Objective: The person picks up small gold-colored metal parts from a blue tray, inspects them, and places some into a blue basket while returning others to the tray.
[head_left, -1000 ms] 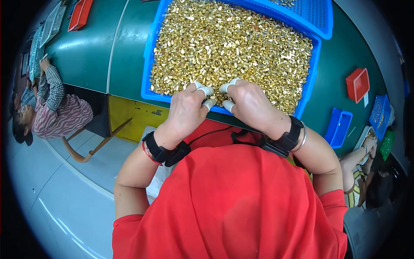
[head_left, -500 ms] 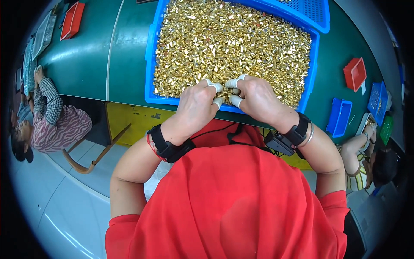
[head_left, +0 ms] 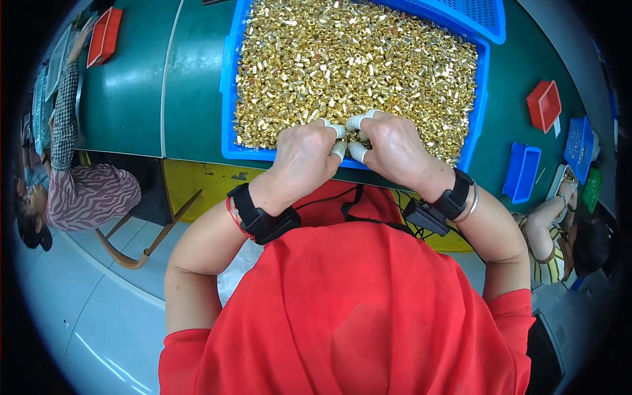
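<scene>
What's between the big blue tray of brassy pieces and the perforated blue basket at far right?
Head view shows a red bin, a white slip, a small blue tray and a pale strip on green tabletop.

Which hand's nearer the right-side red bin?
Right. The right hand sits left of the red bin; the left hand lies farther left, beyond the right hand.

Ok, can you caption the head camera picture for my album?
White-capped fingers close together over shiny golden pieces in a blue tray.

Glossy metal pieces [head_left: 355,72], smooth plastic tray [head_left: 228,122]
</scene>
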Motion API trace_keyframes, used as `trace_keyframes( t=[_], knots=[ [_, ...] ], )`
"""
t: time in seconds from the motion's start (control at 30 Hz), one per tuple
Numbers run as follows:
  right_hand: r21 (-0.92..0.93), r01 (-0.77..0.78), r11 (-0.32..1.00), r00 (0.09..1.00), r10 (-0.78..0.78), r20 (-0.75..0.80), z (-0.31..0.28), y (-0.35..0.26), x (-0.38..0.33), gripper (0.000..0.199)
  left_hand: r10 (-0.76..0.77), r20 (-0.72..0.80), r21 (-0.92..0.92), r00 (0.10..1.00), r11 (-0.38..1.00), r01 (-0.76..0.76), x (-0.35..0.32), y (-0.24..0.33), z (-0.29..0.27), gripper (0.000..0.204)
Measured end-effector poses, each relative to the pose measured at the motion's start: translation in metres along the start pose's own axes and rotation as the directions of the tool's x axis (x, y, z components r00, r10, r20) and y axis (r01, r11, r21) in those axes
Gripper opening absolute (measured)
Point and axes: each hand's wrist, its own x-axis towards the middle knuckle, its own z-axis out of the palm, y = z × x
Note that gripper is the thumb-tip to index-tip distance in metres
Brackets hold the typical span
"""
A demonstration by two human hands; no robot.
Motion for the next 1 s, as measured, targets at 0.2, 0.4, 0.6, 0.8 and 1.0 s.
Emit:
trace_keyframes(
  t=[0.2, 0.4, 0.6, 0.8, 1.0],
  knots=[
    [0.013, 0.061, 0.998, 0.996, -0.060, -0.061, 0.008, 0.002, -0.002, 0.022, 0.013, -0.033, 0.024, 0.999, 1.000, -0.012, -0.004, -0.001, 0.002, 0.010],
    [-0.062, 0.015, 0.998, 0.998, -0.019, -0.057, 0.008, -0.010, -0.002, 0.019, 0.040, -0.040, 0.101, 0.998, 0.994, -0.036, -0.006, -0.001, 0.002, 0.009],
    [0.127, 0.060, 0.990, 0.989, -0.042, -0.138, 0.015, -0.006, -0.005, 0.020, 0.056, -0.060, -0.006, 0.997, 0.998, -0.056, -0.010, -0.003, -0.001, 0.009],
    [0.172, 0.044, 0.984, 0.993, -0.024, -0.119, -0.003, -0.007, -0.002, 0.024, 0.082, -0.029, -0.004, 0.996, 0.997, -0.082, 0.005, 0.006, -0.020, 0.011],
    [0.032, 0.134, 0.990, 0.810, -0.091, -0.579, -0.077, 0.020, 0.046, 0.020, 0.153, -0.150, 0.061, 0.977, 0.987, -0.145, 0.097, 0.033, -0.068, 0.018]
  ],
)
